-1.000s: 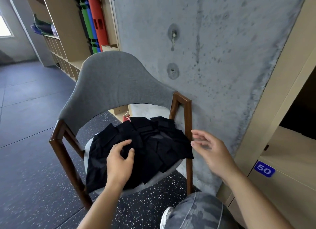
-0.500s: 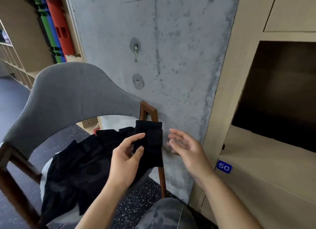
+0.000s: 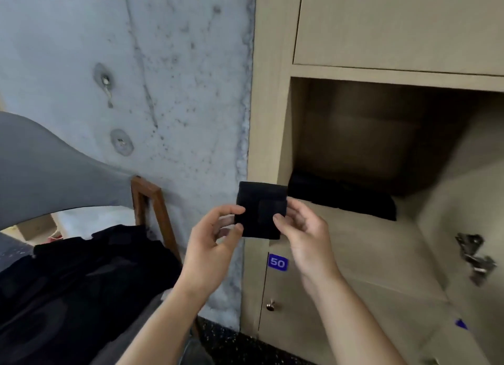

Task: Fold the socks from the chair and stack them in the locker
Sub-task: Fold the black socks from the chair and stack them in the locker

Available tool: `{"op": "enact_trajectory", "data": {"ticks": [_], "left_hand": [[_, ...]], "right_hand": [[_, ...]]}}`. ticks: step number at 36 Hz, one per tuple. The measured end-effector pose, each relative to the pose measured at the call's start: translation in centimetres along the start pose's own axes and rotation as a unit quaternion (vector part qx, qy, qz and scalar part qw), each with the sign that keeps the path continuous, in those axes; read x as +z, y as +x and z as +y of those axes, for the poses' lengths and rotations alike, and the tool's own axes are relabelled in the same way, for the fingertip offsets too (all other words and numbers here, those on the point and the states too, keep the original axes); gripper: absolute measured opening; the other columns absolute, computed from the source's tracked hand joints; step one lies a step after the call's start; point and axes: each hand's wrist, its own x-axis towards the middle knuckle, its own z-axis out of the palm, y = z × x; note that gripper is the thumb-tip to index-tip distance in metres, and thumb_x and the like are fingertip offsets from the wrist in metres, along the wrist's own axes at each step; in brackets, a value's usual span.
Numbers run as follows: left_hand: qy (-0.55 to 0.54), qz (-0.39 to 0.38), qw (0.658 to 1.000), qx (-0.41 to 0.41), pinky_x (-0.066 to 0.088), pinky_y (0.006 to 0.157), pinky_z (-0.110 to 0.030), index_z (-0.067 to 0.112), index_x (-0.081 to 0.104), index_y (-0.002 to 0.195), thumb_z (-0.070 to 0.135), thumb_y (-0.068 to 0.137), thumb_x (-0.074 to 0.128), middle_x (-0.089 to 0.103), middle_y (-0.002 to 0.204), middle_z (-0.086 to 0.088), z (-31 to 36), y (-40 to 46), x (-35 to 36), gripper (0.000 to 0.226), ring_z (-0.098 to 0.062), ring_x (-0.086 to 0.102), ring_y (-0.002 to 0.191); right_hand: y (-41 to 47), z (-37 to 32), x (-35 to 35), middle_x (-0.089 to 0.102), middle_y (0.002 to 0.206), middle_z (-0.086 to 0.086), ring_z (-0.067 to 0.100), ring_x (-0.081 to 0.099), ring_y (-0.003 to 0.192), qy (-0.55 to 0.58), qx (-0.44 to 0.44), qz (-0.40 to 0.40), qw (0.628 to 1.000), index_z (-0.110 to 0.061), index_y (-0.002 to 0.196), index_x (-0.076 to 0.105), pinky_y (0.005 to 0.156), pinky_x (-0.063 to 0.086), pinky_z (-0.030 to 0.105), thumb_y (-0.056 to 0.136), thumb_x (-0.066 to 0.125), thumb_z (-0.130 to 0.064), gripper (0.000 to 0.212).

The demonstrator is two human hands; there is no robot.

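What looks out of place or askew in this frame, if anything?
Nothing stands out. Both hands, left and right, pinch a folded black sock in front of the open locker, where dark folded socks already lie. The unfolded pile on the chair is loose, as expected.

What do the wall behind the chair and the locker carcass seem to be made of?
Grey wall: looks like bare cast concrete, matte, with dark speckles, streaks and round plugged holes. Beige open locker: probably laminated board in a pale wood-grain finish, smooth with flat, square edges; the core cannot be seen.
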Motion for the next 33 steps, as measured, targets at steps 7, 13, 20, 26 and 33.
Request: {"op": "enact_trajectory", "data": {"ticks": [7,13,20,26,33], "left_hand": [[0.001,-0.034,0.999,-0.012,0.053,0.095,-0.033,0.029,0.068,0.115,0.022,0.103,0.057,0.071,0.107,0.007,-1.1,2.0,4.0,0.017,-0.012,0.066,0.104],[-0.042,-0.102,0.993,-0.031,0.053,0.076,-0.024,0.026,0.067,0.121,0.030,0.106,0.045,0.069,0.093,-0.008,-1.4,3.0,7.9,0.027,-0.019,0.065,0.081],[-0.039,-0.168,0.984,-0.050,0.055,0.074,-0.025,0.026,0.068,0.121,0.027,0.106,0.050,0.067,0.085,0.005,-3.2,3.5,11.6,0.023,-0.007,0.064,0.078],[-0.087,-0.220,0.968,-0.077,0.059,0.078,-0.038,0.033,0.068,0.125,0.025,0.102,0.058,0.071,0.097,-0.012,-4.7,3.7,13.9,0.026,-0.032,0.067,0.086],[-0.123,-0.191,0.971,-0.074,0.057,0.075,-0.038,0.031,0.070,0.120,0.007,0.100,0.063,0.068,0.102,-0.024,-6.1,5.4,15.8,0.033,-0.028,0.066,0.093]], "right_hand": [[0.1,-1.5,-5.3,0.078,0.097,-0.013,0.002,0.071,0.096,-0.065,-0.033,0.061,0.996,-0.023,0.102,0.075,0.082,0.053,0.013,0.091,0.068,0.008,0.034],[0.2,-1.5,-9.0,0.074,0.115,-0.014,0.003,0.066,0.116,-0.123,-0.058,0.079,0.988,-0.031,0.088,0.078,0.103,0.053,0.025,0.090,0.066,0.013,0.046],[0.2,-1.1,-12.3,0.068,0.112,-0.015,0.008,0.063,0.116,-0.166,-0.104,0.111,0.974,-0.029,0.081,0.077,0.087,0.052,0.018,0.078,0.057,0.030,0.062],[0.6,0.0,-14.5,0.068,0.110,0.004,0.018,0.067,0.107,-0.178,-0.106,0.123,0.971,-0.030,0.087,0.076,0.083,0.054,0.027,0.077,0.054,0.031,0.065],[0.8,-0.1,-16.2,0.076,0.113,-0.006,0.016,0.069,0.109,-0.175,-0.046,0.105,0.978,-0.034,0.113,0.078,0.092,0.055,0.031,0.104,0.054,-0.004,0.039]]}}
